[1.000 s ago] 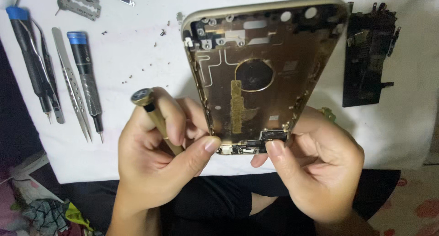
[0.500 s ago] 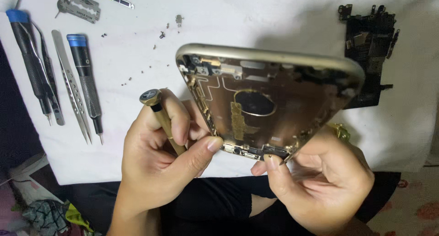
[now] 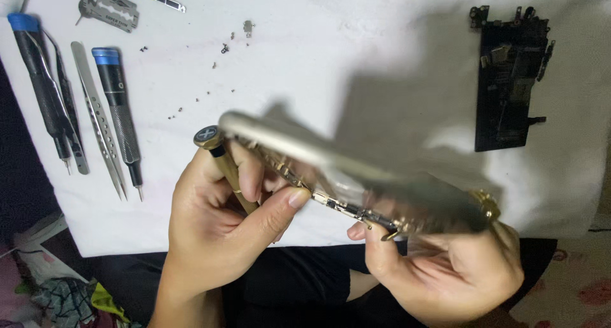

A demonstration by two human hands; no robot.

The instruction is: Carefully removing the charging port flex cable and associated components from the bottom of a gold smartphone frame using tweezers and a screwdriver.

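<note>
Tilted flatter since the earlier frame, gold metal phone housing (image 3: 356, 175) now edge-on, blurred, centre frame, interior hidden | left hand (image 3: 223, 226) clamps gold-handled screwdriver (image 3: 223, 162), thumb on housing edge | right hand (image 3: 445, 264) grips lower right corner | black circuit board (image 3: 509, 80) upper right.

Beyond the hands, the white tabletop (image 3: 356, 54) lies open in the middle. To their left, screwdrivers (image 3: 118, 105) and tweezers (image 3: 95, 118) block the way; tiny screws (image 3: 191, 102) lie scattered just ahead, and a black circuit board (image 3: 506, 80) stands far right.
</note>
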